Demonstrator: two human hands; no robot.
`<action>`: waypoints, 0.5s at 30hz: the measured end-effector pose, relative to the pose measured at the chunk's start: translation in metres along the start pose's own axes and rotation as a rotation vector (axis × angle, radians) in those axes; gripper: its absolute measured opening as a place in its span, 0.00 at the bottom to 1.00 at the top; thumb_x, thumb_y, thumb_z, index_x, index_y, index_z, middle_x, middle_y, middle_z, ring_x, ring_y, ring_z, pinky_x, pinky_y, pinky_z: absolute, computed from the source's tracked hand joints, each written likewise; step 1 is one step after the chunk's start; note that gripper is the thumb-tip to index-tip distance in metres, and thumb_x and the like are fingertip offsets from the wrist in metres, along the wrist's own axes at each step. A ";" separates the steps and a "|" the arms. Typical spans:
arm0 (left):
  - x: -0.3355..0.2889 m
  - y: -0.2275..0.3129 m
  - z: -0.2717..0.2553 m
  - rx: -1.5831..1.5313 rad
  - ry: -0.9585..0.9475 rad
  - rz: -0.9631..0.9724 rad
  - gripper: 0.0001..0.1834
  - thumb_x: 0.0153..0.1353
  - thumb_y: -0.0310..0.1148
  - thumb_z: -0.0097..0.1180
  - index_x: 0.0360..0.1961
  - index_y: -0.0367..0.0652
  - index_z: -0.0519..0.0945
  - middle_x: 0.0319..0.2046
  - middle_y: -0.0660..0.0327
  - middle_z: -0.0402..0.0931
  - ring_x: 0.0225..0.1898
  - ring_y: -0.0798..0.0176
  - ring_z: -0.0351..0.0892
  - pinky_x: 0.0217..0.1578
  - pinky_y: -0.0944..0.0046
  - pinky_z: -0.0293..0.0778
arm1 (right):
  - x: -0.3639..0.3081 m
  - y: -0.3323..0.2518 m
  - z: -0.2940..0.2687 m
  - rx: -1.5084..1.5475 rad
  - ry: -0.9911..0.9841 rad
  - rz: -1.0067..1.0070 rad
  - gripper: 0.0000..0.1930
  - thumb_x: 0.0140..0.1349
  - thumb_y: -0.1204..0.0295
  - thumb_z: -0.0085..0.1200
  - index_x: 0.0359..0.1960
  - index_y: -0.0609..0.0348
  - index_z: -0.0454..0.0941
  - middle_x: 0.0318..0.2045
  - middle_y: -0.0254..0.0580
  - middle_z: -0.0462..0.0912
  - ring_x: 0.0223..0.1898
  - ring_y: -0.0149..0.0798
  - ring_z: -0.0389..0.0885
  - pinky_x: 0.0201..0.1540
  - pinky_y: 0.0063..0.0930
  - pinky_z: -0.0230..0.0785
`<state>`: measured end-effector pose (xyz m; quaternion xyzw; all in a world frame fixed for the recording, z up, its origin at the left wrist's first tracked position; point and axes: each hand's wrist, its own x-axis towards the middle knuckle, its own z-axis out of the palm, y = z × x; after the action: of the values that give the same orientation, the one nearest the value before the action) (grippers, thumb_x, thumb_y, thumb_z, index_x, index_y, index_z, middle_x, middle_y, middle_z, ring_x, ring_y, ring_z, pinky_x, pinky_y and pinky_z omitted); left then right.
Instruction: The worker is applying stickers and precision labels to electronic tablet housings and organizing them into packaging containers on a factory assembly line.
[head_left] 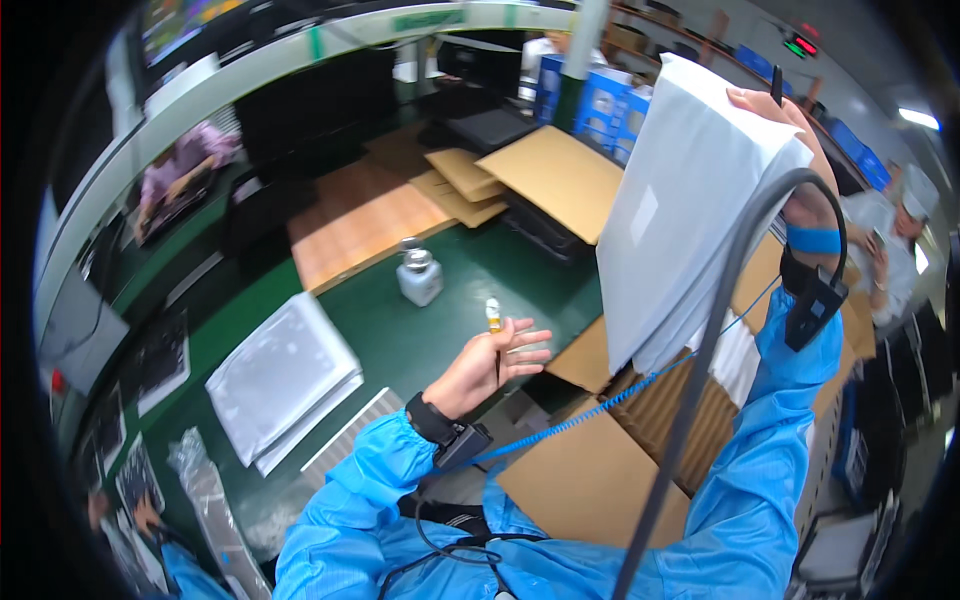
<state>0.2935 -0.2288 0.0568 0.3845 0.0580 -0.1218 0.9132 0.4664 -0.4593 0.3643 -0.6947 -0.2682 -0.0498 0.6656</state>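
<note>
My right hand (800, 130) is raised at the upper right, its fingers closed on the top edge of a large flat bundle of white foam sleeves (665, 200) that hangs down over an open carton (650, 430). What the sleeves contain is hidden. Above the green bench, my left hand (495, 362) has its fingers stretched out to the right. A slim white-and-yellow tool (493, 315) sticks up beside its thumb and seems tucked against the palm; its exact kind is unclear. Farther off stands a dispenser bottle (419, 276).
White foam sheets (285, 375) lie stacked on the green bench (385, 345), near a clear plastic bag (215, 510). Cardboard sheets (555, 180) rest at the back. A thick grey cable (690, 400) and a coiled blue cord (570, 427) cross in front. Co-workers (890, 235) are around.
</note>
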 end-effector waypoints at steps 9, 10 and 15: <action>-0.148 0.050 -0.054 -0.452 0.254 0.603 0.29 0.73 0.52 0.37 0.60 0.39 0.69 0.55 0.56 0.75 0.56 0.58 0.73 0.60 0.56 0.68 | -0.056 -0.014 0.203 0.151 -0.516 -0.006 0.17 0.65 0.61 0.56 0.40 0.67 0.79 0.29 0.37 0.81 0.29 0.27 0.80 0.32 0.18 0.71; -0.181 0.063 -0.064 -0.450 0.369 0.648 0.28 0.74 0.50 0.37 0.60 0.37 0.70 0.54 0.55 0.76 0.53 0.58 0.77 0.57 0.56 0.71 | -0.059 0.005 0.224 0.193 -0.508 0.025 0.17 0.64 0.61 0.56 0.39 0.67 0.79 0.26 0.37 0.82 0.26 0.26 0.80 0.30 0.17 0.71; -0.327 0.088 -0.139 -0.022 0.883 0.777 0.25 0.74 0.46 0.41 0.57 0.34 0.72 0.46 0.54 0.79 0.46 0.61 0.81 0.51 0.59 0.76 | -0.102 0.126 0.330 -0.024 -0.935 -0.011 0.15 0.68 0.67 0.54 0.46 0.69 0.79 0.40 0.38 0.83 0.44 0.28 0.78 0.50 0.24 0.68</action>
<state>0.0004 -0.0116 0.0859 0.3825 0.2890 0.3941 0.7841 0.3400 -0.1726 0.1716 -0.6488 -0.5426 0.2621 0.4647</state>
